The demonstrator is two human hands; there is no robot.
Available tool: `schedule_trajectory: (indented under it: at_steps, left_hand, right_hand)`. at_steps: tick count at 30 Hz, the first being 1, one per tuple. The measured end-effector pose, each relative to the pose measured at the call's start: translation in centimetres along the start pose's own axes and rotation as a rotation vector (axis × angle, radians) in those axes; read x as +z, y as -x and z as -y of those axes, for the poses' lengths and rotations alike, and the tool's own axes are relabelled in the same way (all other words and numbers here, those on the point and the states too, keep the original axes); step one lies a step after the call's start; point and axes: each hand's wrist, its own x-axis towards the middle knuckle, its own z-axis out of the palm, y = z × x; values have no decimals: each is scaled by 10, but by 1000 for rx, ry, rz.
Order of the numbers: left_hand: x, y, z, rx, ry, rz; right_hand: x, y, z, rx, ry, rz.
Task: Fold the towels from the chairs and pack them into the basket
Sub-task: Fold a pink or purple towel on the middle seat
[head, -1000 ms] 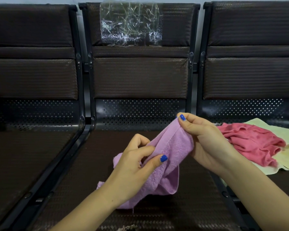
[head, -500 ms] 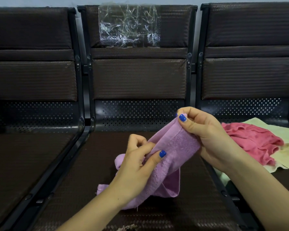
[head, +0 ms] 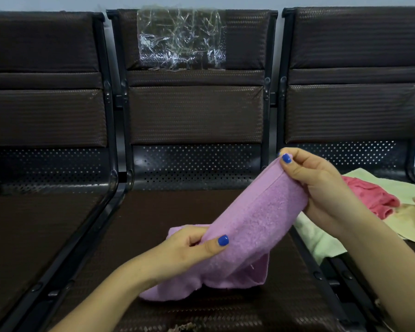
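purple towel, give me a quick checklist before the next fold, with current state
1. Left hand grips the lower end of the purple towel: ok.
2. Right hand pinches the upper hemmed corner: ok.
3. Towel spread flat between the hands: not ok, it is bunched, with a loose end drooping onto the middle chair seat.
4. Bare seat to lay it on: ok.
5. Pink towel and pale yellow towel lie apart on the right chair: ok.
6. Basket within reach: cannot tell, none in view.
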Motion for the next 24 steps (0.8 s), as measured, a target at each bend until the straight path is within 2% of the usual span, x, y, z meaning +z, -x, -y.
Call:
schedule_trajectory:
  at_steps: [5,8,10,15,19,22,24]
  left_hand:
    - [-24,10,2,138,-156,-141]
    - [-37,19,11,131,-237,-158]
    - [-42,26,18,89,-331,-167]
    - [-51,33,36,62,-747,-216]
    - [-54,32,36,-34,-1013,-217]
    - [-58,30,35,24,-1096,-292]
    - [-62,29,43,96,-1075,-399]
  right_hand:
    - [-29,-9,8,59,-140,-253]
    - [-52,-12,3,102,-126,-412]
    - [-61,-13,-5,128,-90,-437]
    - [-61,-14,-13,113,-59,-394]
    - [-64,-15,-11,121,-72,-418]
    - [-72,-16,-16,133,-113,-462]
    - [-83,-17,-22,134,-143,-496]
